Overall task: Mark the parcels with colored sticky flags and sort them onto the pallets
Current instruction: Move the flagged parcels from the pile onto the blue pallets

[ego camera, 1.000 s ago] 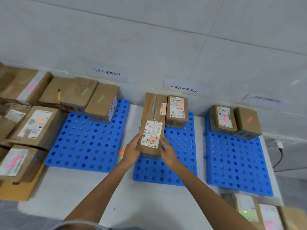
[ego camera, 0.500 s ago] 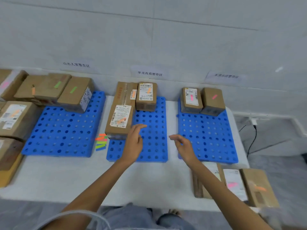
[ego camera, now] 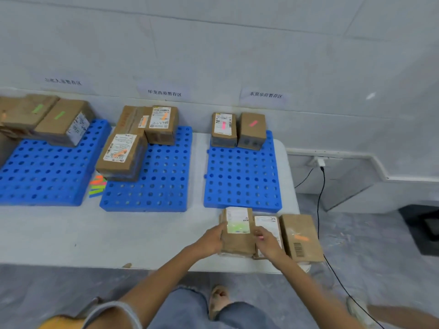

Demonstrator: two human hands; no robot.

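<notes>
Gripping green-flagged parcel (ego camera: pixel 237 243) from both sides: left hand (ego camera: pixel 212 241) curled on its left edge, right hand (ego camera: pixel 267 243) on its right edge; lying on tabletop (ego camera: pixel 107 236) just in front of right pallet (ego camera: pixel 242 179)

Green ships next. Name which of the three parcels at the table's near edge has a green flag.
The leftmost parcel, green flag on its white label; the rightmost parcel carries orange, the middle parcel pink.

Left grip (ego camera: pixel 211 241), right grip (ego camera: pixel 267 244) holding green-flagged parcel (ego camera: pixel 237 243), beside right pallet (ego camera: pixel 242 176)
</notes>
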